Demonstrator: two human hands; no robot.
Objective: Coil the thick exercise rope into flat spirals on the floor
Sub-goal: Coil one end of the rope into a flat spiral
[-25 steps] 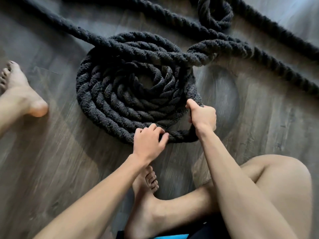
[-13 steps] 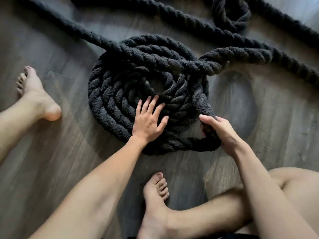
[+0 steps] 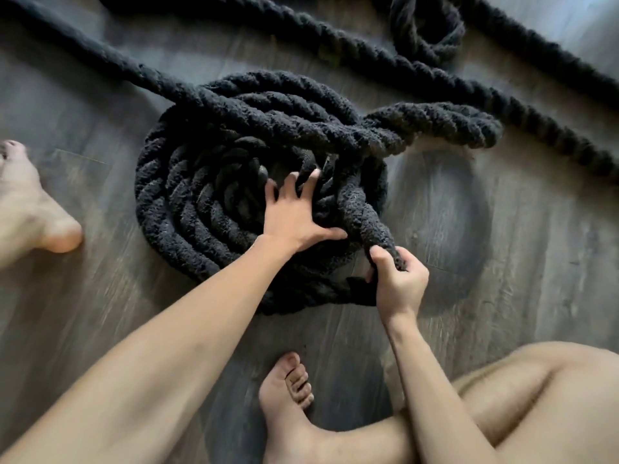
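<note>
A thick black exercise rope [image 3: 187, 209] lies in a flat spiral of several turns on the wooden floor. My left hand [image 3: 294, 216] presses down on the spiral's inner turns, fingers spread and straight. My right hand [image 3: 397, 279] grips a turn of the rope at the spiral's near right edge and holds it raised off the coil. One length crosses over the top of the spiral and doubles back in a bend [image 3: 469, 125] at the right.
Loose rope lengths [image 3: 335, 45] run across the floor behind the spiral, with a small loop [image 3: 425, 31] at the top. My bare left foot [image 3: 30, 209] rests at the left and my right foot [image 3: 288, 396] near the bottom centre. Dark wood floor [image 3: 502, 262] surrounds everything.
My left hand has moved from the coil's near edge onto its inner turns and spread flat. My right hand has lifted the outer turn it grips and pulled it nearer.
</note>
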